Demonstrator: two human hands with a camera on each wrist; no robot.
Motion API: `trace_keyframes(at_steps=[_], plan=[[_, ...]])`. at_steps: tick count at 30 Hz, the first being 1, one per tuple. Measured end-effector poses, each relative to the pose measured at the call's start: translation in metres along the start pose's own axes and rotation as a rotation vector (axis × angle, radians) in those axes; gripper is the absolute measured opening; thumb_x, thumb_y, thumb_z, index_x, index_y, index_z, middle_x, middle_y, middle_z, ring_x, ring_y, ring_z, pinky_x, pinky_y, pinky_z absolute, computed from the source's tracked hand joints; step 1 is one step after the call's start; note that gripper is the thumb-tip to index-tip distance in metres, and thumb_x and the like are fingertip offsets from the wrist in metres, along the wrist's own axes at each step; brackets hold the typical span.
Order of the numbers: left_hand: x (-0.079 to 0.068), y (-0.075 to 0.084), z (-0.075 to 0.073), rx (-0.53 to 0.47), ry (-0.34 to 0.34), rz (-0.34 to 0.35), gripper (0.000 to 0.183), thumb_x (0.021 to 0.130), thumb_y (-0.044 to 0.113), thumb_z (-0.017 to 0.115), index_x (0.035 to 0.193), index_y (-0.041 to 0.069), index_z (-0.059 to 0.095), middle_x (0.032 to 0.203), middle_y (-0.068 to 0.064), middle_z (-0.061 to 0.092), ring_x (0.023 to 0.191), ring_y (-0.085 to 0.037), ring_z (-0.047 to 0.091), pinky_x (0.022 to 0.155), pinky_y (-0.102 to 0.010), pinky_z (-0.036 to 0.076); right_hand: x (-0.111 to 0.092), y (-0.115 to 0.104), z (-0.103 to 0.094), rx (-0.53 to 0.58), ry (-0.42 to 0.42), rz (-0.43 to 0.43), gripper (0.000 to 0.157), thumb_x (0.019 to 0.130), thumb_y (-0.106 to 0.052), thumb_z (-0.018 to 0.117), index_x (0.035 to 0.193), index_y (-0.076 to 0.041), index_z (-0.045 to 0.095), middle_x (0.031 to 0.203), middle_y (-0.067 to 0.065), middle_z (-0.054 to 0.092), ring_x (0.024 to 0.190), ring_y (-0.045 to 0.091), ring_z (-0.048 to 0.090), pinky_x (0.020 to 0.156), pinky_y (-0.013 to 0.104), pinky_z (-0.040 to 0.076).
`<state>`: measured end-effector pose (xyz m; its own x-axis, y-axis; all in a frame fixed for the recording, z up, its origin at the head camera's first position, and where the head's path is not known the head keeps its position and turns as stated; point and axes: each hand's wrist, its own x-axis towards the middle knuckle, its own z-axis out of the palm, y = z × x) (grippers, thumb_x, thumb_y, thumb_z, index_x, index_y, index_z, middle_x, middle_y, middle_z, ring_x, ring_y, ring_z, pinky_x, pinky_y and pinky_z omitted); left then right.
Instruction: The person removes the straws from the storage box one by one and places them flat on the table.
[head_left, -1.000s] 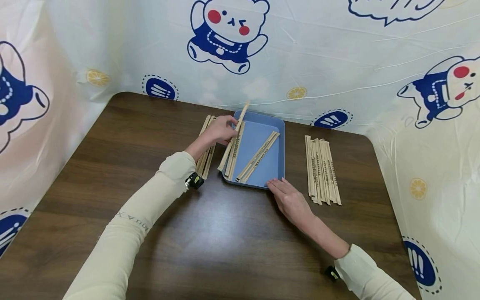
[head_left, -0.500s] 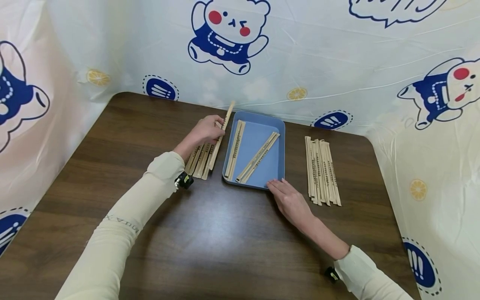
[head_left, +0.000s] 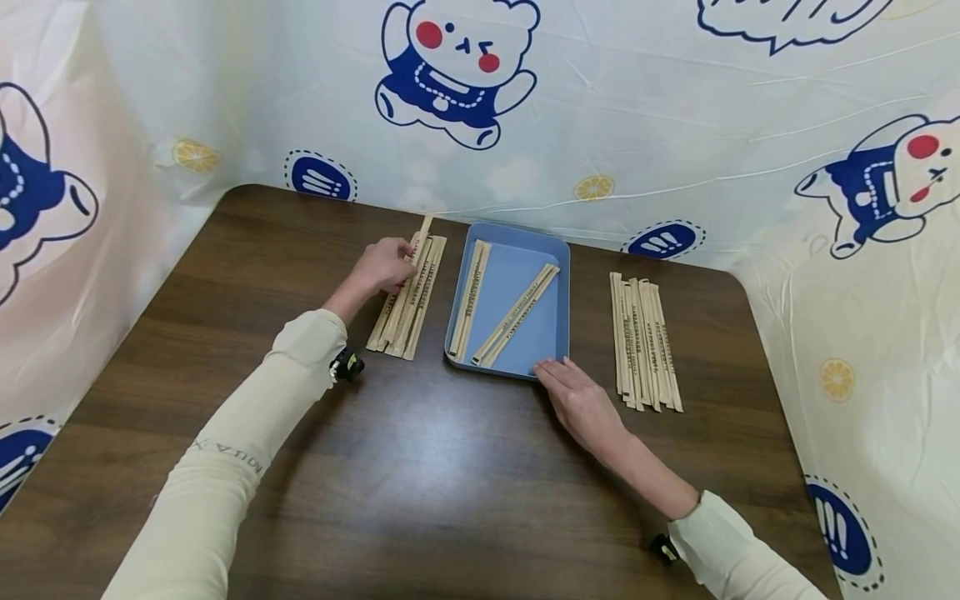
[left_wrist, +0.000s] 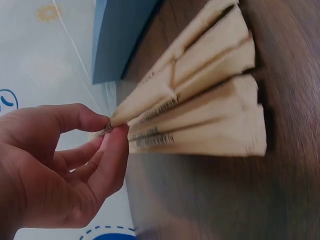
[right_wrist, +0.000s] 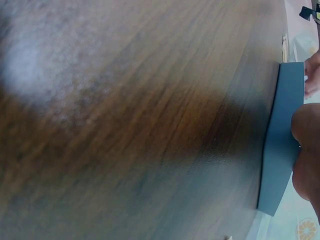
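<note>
My left hand (head_left: 385, 264) pinches a slim tan paper-wrapped stick (head_left: 427, 225) near its far end, between thumb and fingers. In the left wrist view, the held stick lies over or just above a fanned pile of similar printed wrapped sticks (left_wrist: 220, 120); whether it touches them I cannot tell. What is inside the wrappers is hidden. My right hand (head_left: 581, 408) rests its fingers on the near right corner of the blue tray (head_left: 564, 308). Inside the tray, some wrapped sticks (head_left: 471, 300) lie along the left side, and a pair of sticks (head_left: 516, 317) lies diagonally.
Several more wrapped sticks (head_left: 643, 342) lie side by side to the right of the tray. Everything stands on a dark wooden table (head_left: 420, 483). A printed cloth (head_left: 600, 108) hangs around its back and sides.
My left hand has moved left from the tray's left edge to the pile beside it, still pinching the wrapped stick. The right hand has stayed at the tray's corner.
</note>
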<state>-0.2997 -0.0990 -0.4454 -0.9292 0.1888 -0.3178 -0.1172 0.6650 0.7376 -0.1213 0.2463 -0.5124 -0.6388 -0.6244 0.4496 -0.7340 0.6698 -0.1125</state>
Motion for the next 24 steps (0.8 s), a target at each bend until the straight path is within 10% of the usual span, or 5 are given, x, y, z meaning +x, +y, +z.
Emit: trace_keyframes(at_steps=[24], plan=[[0.000,-0.025,-0.005,0.125,0.005,-0.064,0.045,0.095,0.008,0.053,0.137,-0.007,0.050,0.136,-0.029,0.049,0.101,-0.034,0.062,0.075,-0.035,0.060,0.000,0.000,-0.001,0.003,-0.006,-0.001,0.041,0.083,0.011,0.070,0.124,0.008,0.066,0.121,0.022,0.067,0.114,0.034,0.064,0.103,0.049,0.046]])
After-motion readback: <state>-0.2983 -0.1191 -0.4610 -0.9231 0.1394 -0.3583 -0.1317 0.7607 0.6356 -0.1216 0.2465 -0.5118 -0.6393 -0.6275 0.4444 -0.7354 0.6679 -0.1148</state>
